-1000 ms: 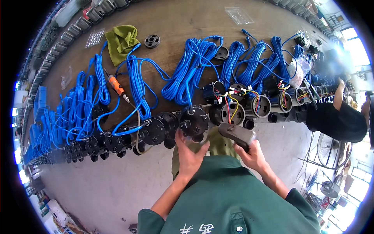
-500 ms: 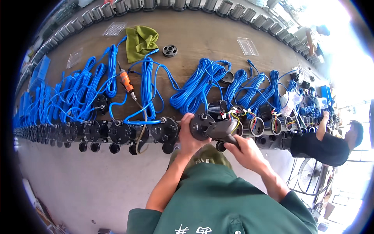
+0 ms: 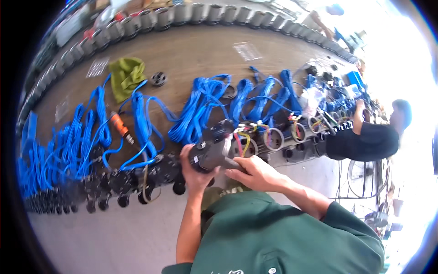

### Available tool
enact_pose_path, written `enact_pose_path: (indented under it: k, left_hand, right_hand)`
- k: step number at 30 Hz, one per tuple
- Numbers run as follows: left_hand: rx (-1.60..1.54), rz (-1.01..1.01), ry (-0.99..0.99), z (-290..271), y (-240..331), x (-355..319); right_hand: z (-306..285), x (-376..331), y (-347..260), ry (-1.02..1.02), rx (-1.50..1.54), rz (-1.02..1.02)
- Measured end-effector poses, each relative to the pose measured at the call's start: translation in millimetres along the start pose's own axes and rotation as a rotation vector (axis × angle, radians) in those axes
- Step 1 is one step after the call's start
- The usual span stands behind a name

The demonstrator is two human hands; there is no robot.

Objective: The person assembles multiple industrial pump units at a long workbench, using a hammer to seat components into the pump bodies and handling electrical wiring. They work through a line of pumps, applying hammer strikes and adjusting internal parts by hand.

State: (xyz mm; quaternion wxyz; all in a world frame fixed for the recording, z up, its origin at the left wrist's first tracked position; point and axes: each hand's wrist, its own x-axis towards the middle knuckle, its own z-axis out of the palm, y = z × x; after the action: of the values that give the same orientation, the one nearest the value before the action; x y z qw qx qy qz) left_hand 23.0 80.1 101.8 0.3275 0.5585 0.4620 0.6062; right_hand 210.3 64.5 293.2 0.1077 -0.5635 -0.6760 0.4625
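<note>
My right hand (image 3: 258, 174) is wrapped round the handle of a black mallet (image 3: 231, 163), whose head lies over or against a round black end cap (image 3: 200, 154). The blur hides whether they touch. My left hand (image 3: 196, 176) grips that cap from its near left side, thumb toward me. To the right, open metal cylinders (image 3: 273, 139) show red, yellow and white wires. A looped bundle of blue cable (image 3: 194, 109) lies just beyond the cap. More capped units (image 3: 164, 170) line the table edge on the left.
Further blue cable bundles (image 3: 77, 141) cover the left of the table. An orange power screwdriver (image 3: 120, 124), a green cloth (image 3: 124, 80) and a small black wheel (image 3: 159, 79) lie beyond. Metal cylinders (image 3: 181, 14) line the far edge. A person in black (image 3: 365, 142) works at right.
The view has swung, so the table's things sit further left and tilted. The mallet head has moved left over the cap in my left hand. Both hands keep their grips.
</note>
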Motion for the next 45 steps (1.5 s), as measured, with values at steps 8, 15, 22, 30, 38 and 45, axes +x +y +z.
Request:
enact_pose_path:
  k: [8,15,22,30,38,45]
  left_hand:
    - [0.254,-0.026,0.025,19.0,43.0,-8.7]
    - [0.488,0.146,-0.085,130.2,116.4,2.9]
    - [1.061,-0.795,-0.459,152.0,-18.5,118.2]
    - [0.816,-0.525,-0.137,149.4,12.6,102.3]
    - [0.057,-0.001,-0.141,170.8,103.8,75.1]
    - [-0.09,-0.328,-0.145,142.0,93.8,65.6]
  right_hand:
    - [-106.2,-76.1,144.3,0.592,-0.273,0.174]
    - [-174.2,-105.5,298.7,0.748,-0.488,0.092]
    - [-208.9,-94.1,325.8,0.706,-0.508,-0.178]
    - [-175.7,-56.5,220.8,0.632,0.159,-0.386]
    - [-158.2,82.2,175.5,-0.318,0.943,-0.004]
    - [-142.0,100.2,130.1,-0.583,0.907,-0.331]
